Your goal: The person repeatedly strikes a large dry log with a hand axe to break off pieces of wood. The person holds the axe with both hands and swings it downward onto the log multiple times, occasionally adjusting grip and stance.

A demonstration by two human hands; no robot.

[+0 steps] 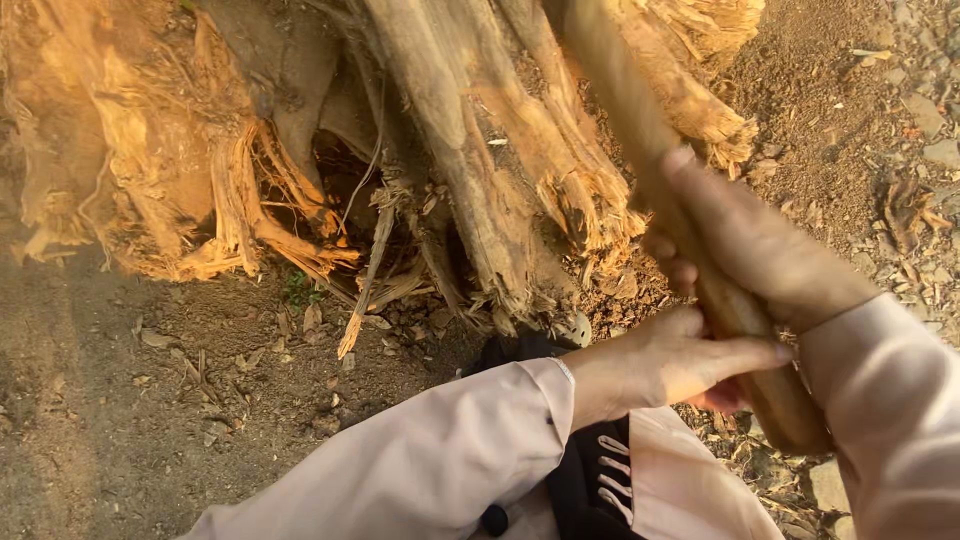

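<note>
Head view: a wooden handle (690, 240) is gripped, fingers closed, by the right hand (745, 240) and the left hand (680, 360) before the stump (480, 130).

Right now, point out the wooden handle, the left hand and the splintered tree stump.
wooden handle (640, 120), head view, on the blurred upper shaft.
left hand (680, 358), head view, on the back of the hand.
splintered tree stump (470, 130), head view, on a central split root.

You get warm, low sunlight on the splintered stump (420, 150); shadowed ground at left, motion-blurred wooden handle (640, 130)
</note>
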